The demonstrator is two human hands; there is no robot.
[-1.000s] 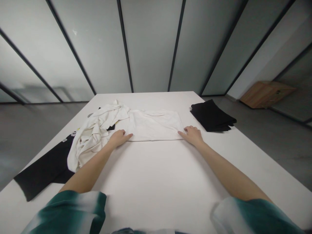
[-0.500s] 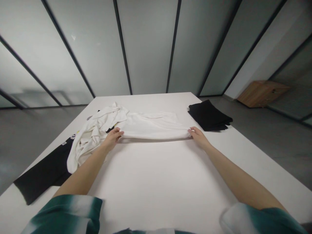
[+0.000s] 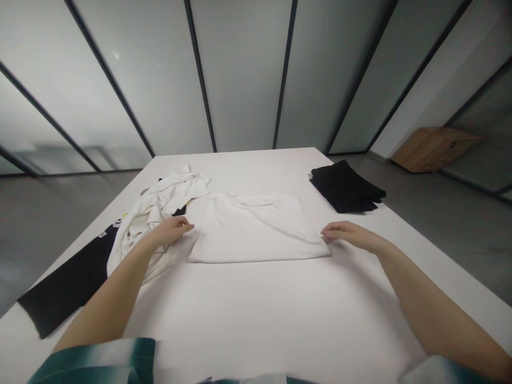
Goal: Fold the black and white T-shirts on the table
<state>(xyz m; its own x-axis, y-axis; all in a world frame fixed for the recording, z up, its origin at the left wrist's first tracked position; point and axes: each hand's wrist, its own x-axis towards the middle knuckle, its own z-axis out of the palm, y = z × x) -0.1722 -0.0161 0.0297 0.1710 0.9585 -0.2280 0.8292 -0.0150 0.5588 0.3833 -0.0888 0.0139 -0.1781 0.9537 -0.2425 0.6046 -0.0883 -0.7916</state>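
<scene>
A white folded garment [image 3: 256, 232] lies flat on the table, its straight folded edge toward me and a few creases running across it. Off its left side, my left hand [image 3: 173, 230] hovers with fingers loosely bent and nothing in them. My right hand [image 3: 350, 234] is at the garment's right edge, fingers stretched toward it and holding nothing; whether the fingertips touch the cloth I cannot tell. Behind my left hand and forearm is a crumpled heap of white clothing [image 3: 160, 200].
Partly under the heap, a black garment [image 3: 74, 280] with light printed marks reaches toward the left edge. A folded black stack of cloth [image 3: 344, 186] sits at the back right of the white table [image 3: 260, 314]. Beyond are frosted glass panels and a wooden cabinet [image 3: 436, 148].
Both hands have let go of the garment's near edge and moved outward. That edge has come down toward me, and the cloth now lies flat.
</scene>
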